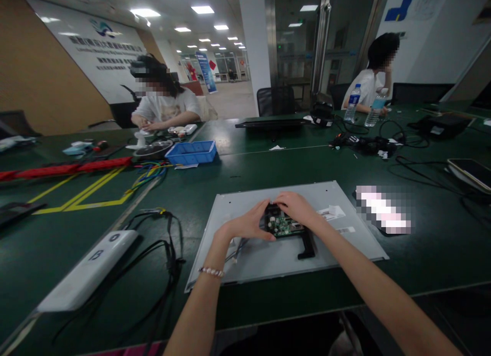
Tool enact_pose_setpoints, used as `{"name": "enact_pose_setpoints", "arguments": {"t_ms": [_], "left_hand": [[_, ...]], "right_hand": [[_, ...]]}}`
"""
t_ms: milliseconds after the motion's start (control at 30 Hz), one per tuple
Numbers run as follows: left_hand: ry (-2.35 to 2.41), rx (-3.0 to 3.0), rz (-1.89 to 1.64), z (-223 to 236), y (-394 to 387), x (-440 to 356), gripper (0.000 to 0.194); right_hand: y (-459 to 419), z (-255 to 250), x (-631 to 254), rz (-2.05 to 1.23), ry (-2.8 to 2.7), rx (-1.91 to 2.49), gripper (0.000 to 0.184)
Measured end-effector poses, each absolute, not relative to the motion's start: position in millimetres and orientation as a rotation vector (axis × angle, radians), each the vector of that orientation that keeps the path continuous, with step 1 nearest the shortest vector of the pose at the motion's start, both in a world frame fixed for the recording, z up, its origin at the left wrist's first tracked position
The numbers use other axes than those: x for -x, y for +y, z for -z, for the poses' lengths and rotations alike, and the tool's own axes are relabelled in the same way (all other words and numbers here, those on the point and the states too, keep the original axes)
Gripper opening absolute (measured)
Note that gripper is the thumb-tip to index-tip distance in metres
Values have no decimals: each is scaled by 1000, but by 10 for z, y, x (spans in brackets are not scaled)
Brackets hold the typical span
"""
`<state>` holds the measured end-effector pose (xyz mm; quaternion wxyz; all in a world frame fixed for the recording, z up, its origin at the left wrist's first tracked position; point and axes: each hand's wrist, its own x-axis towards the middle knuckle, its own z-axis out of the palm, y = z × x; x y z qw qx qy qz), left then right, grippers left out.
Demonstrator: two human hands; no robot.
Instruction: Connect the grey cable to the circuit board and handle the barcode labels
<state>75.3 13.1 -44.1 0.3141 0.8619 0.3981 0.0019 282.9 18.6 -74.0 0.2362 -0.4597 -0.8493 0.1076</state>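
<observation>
A green circuit board [282, 225] in a black plastic holder [307, 246] lies on the grey back of a flat panel [249, 271]. My left hand [247, 222] curves around the board's left side, its thumb by the near edge and fingers at the far corner. The fingers of my right hand [297, 207] are bent together over the holder's far edge, close to my left fingertips. What lies under those fingertips is hidden. Thin wires [240, 248] run out from beneath my left hand across the panel.
On the left lie a white elongated device [92, 269] and black cables [169, 248]. A phone [383, 210] lies right of the panel. Farther back are a blue bin [192, 152], a dark flat screen [272, 125], bottles [353, 104] and tangled cables [364, 142]. Two people sit across the table.
</observation>
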Motion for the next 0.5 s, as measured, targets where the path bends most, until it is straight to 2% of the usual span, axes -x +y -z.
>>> {"name": "enact_pose_setpoints", "arguments": {"t_ms": [500], "left_hand": [[1040,-2281,-8,456,144,-750,121]], "right_hand": [[187,738,-2819,-322,-2327,1233,25]]}}
